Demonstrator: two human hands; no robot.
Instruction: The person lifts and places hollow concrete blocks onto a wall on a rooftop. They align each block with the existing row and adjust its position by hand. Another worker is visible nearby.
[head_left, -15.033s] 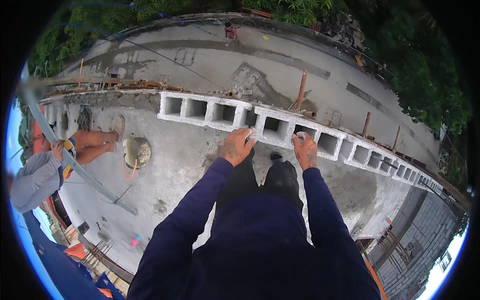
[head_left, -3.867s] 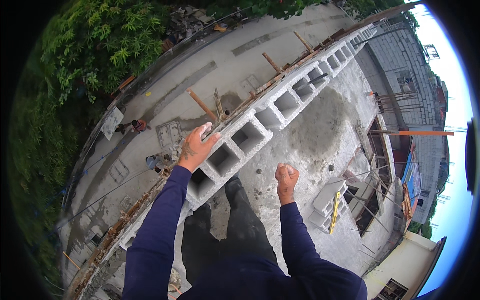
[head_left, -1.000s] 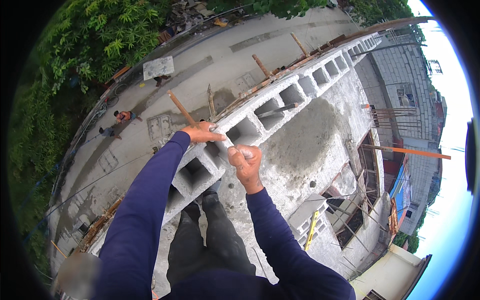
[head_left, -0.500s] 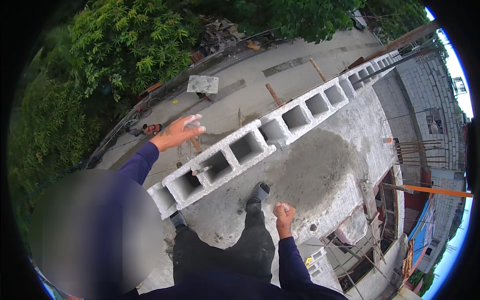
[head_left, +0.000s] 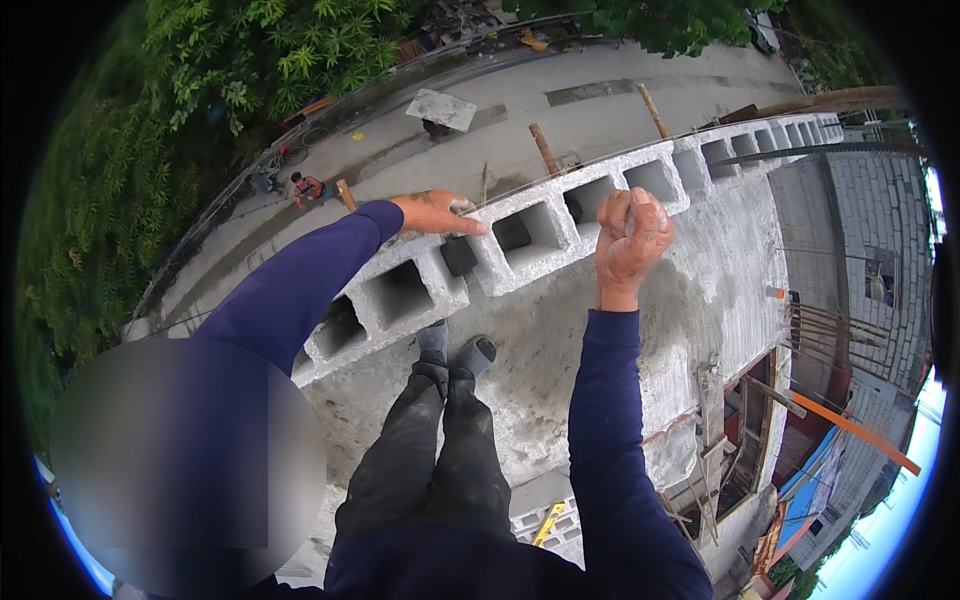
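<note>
Hollow concrete blocks (head_left: 520,240) now have the left hand (head_left: 432,212) back flat on their top, fingers open, while the right hand (head_left: 630,235) has risen beside them, closed in a fist.

Light: soft, even daylight, overcast in feel, bright across the pale grey concrete slab (head_left: 560,340).
Shadows: faint and diffuse; dark only inside the cells of the grey hollow concrete block wall (head_left: 530,235).
Glare: slight washout on the pale sky strip (head_left: 880,520) at the lower right rim.
Distortion: strong fisheye; the wall bows into an arc, black vignette rings the frame.
Blur: a smooth grey blurred oval patch (head_left: 185,460) at the lower left.
Focus: hands and sleeves sharp; green foliage (head_left: 150,130) softens toward the rim.
</note>
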